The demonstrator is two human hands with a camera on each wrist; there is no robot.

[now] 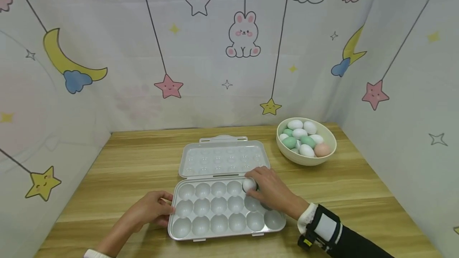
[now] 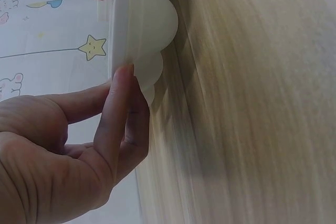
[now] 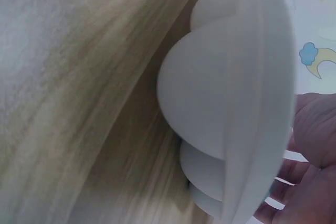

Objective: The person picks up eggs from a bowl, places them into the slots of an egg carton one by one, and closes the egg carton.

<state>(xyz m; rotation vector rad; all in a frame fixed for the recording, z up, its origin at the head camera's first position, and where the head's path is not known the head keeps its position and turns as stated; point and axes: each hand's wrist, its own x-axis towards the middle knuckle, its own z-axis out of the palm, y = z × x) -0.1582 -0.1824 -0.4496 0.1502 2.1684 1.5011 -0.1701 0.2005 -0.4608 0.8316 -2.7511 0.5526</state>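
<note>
A pale grey plastic egg box [image 1: 218,206] lies with its lid [image 1: 224,156] folded back, its round cups in three rows. With thumb and fingers my left hand [image 1: 152,210] pinches the box's left edge; the left wrist view shows the fingertips [image 2: 124,74] on the rim. My right hand [image 1: 270,188] holds a white egg [image 1: 249,185] at a cup of the back row, towards the right. That hand covers the cups at the back right corner. In the right wrist view the box's side [image 3: 210,82] hides most of the right hand's fingers [image 3: 291,171].
A cream bowl [image 1: 305,162] of white and green eggs, plus one light brown egg [image 1: 322,149], stands at the table's back right. The wooden table [image 1: 143,162] meets a patterned cloth [image 1: 215,106] behind and on both sides.
</note>
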